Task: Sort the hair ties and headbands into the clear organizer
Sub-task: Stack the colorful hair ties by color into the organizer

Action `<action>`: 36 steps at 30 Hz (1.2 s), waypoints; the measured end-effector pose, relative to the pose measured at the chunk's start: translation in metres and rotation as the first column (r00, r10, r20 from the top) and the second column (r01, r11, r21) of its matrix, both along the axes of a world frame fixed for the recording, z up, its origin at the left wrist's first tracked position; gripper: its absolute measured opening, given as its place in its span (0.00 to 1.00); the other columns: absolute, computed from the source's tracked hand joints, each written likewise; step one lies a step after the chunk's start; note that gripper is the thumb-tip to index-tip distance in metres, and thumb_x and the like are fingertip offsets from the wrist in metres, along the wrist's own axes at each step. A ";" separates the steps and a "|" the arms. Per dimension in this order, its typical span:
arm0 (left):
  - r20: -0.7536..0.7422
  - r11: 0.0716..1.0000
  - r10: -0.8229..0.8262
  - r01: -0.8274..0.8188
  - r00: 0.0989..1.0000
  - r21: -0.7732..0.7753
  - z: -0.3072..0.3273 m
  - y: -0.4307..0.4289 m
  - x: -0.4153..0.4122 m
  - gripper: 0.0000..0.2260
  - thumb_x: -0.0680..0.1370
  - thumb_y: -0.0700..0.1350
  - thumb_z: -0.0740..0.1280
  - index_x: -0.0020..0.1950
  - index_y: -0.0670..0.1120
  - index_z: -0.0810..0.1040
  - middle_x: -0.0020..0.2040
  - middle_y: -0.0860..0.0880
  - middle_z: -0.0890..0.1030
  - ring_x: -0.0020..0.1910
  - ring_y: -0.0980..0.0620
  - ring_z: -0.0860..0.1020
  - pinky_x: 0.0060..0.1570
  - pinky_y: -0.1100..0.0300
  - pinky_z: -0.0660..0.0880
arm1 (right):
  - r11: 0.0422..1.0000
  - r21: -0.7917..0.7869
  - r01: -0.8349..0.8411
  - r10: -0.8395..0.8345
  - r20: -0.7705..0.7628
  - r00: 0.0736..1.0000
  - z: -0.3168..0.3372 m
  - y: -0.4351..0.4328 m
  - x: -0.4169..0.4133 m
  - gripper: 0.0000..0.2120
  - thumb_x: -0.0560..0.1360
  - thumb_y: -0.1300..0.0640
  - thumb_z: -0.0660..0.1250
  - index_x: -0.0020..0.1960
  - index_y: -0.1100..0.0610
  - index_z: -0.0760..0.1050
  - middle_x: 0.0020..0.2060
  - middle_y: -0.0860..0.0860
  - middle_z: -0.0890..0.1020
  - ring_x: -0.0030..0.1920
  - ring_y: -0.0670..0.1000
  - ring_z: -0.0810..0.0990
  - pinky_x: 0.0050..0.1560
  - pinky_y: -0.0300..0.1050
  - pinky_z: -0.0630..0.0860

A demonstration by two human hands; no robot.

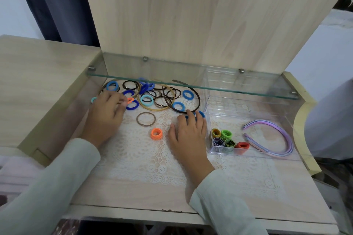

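Many ties crowd under a glass shelf; left hand pinches an orange tie, right hand presses flat on blue ties.

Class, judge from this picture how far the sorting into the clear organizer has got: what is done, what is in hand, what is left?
Done: purple headbands and bundled ties sit in the clear organizer. In hand: the left hand pinches an orange tie; the right hand touches blue ties. Left: most of it, the loose pile of ties, a gold headband, a dark headband, an orange stack.
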State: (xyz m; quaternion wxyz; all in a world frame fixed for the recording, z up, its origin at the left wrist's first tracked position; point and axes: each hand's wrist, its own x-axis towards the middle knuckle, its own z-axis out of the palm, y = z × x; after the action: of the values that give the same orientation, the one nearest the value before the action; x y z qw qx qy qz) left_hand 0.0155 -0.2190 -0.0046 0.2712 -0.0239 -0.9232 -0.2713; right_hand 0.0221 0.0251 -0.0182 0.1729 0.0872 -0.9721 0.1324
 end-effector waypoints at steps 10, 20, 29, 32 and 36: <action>-0.046 0.894 -0.397 0.375 0.917 -0.245 -0.005 0.042 0.035 0.07 0.80 0.45 0.64 0.53 0.46 0.81 0.53 0.52 0.83 0.53 0.51 0.80 0.50 0.51 0.76 | 1.000 0.005 0.015 -0.015 -0.070 0.997 -0.003 -0.001 -0.001 0.20 0.74 0.47 0.54 0.53 0.58 0.78 0.62 0.59 0.77 0.66 0.63 0.70 0.68 0.62 0.65; -0.031 0.896 -0.326 0.298 0.945 -0.330 -0.012 0.051 0.044 0.10 0.81 0.47 0.60 0.54 0.50 0.81 0.58 0.57 0.82 0.65 0.52 0.77 0.58 0.50 0.74 | 1.000 0.012 0.020 -0.019 -0.075 0.997 -0.006 0.000 -0.001 0.20 0.74 0.47 0.54 0.54 0.57 0.77 0.63 0.58 0.76 0.67 0.63 0.69 0.69 0.62 0.63; 0.018 0.871 -0.308 0.290 0.951 -0.396 -0.009 0.052 0.046 0.12 0.80 0.47 0.60 0.57 0.53 0.81 0.61 0.58 0.81 0.66 0.52 0.76 0.62 0.53 0.70 | 1.000 0.017 0.025 -0.023 -0.092 0.995 -0.005 0.000 0.000 0.19 0.74 0.47 0.55 0.54 0.57 0.77 0.62 0.58 0.77 0.67 0.62 0.70 0.68 0.61 0.64; 0.032 0.864 -0.293 0.279 0.956 -0.419 -0.009 0.051 0.047 0.12 0.80 0.47 0.59 0.57 0.53 0.81 0.62 0.58 0.81 0.66 0.51 0.76 0.63 0.52 0.69 | 1.000 0.019 0.024 -0.022 -0.095 0.995 -0.005 0.000 -0.001 0.18 0.74 0.48 0.57 0.54 0.57 0.78 0.62 0.58 0.77 0.66 0.62 0.71 0.68 0.62 0.64; 0.051 0.867 -0.302 0.297 0.952 -0.399 -0.006 0.053 0.048 0.20 0.85 0.52 0.48 0.57 0.53 0.80 0.64 0.57 0.79 0.67 0.50 0.75 0.66 0.51 0.67 | 1.000 0.015 0.015 -0.013 -0.071 0.997 -0.005 0.001 -0.001 0.17 0.74 0.48 0.58 0.55 0.57 0.77 0.64 0.58 0.75 0.68 0.62 0.69 0.70 0.61 0.61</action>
State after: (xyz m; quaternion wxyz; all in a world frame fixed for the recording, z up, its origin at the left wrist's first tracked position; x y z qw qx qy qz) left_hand 0.0639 -0.1659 -0.0101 0.2211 -0.2238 -0.9423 -0.1143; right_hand 0.0212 0.0258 -0.0234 0.2074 0.0863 -0.9669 0.1207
